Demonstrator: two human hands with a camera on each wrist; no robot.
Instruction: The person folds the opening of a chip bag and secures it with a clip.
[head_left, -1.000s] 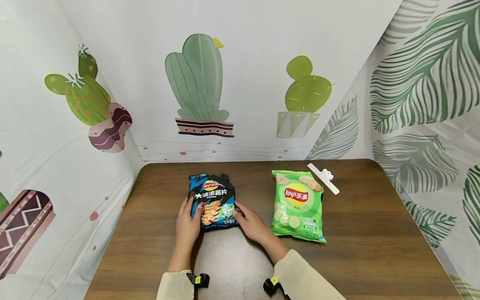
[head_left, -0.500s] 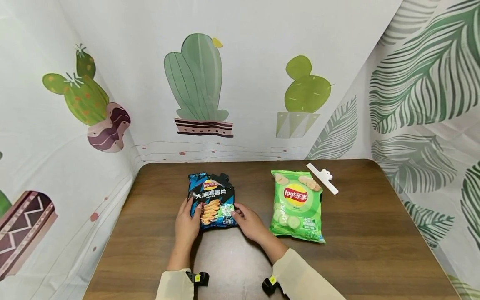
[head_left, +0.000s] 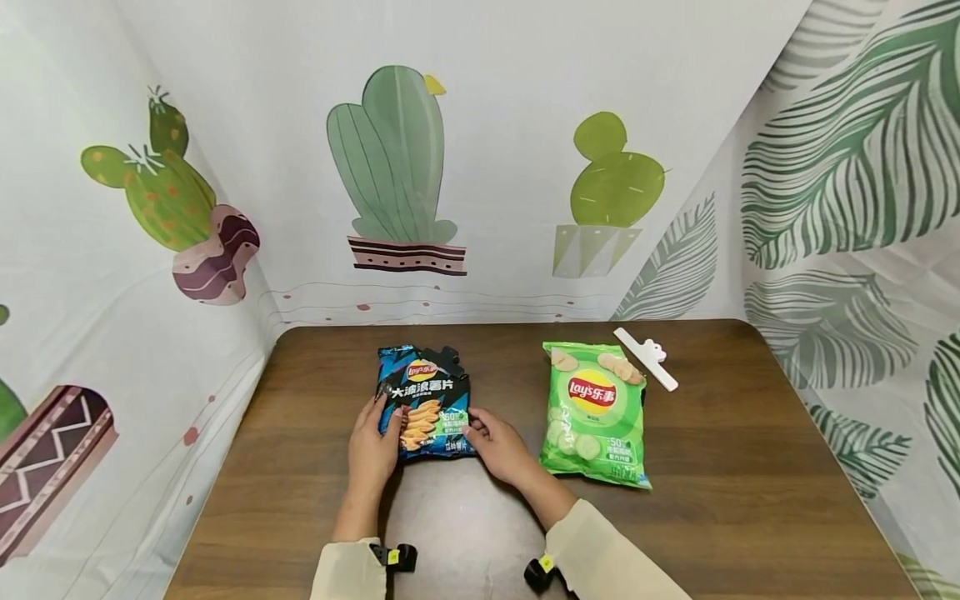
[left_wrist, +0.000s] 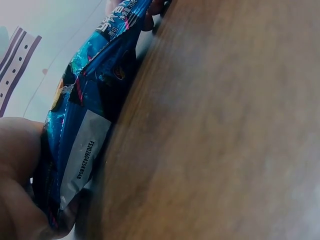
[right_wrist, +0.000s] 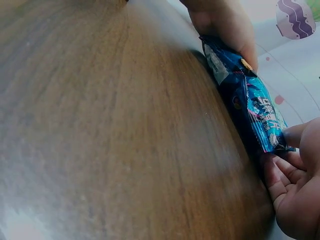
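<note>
A blue and black Lay's chip bag (head_left: 427, 408) lies on the table in front of the person, with a black clip (head_left: 444, 361) across its top right corner. The left hand (head_left: 372, 443) grips the bag's left side, thumb over the front. At the lower right edge, the right hand (head_left: 498, 446) pinches the bag between thumb and curled fingers. In the left wrist view the bag's bottom edge (left_wrist: 85, 150) shows a printed silver strip. The right wrist view shows both hands at the two ends of the bag (right_wrist: 250, 100).
To the right lies a green Lay's chip bag (head_left: 595, 417). A white clip (head_left: 646, 358) lies beyond its top right corner. Cloth printed with cacti and leaves (head_left: 510, 167) hangs behind the brown wooden table (head_left: 720, 467).
</note>
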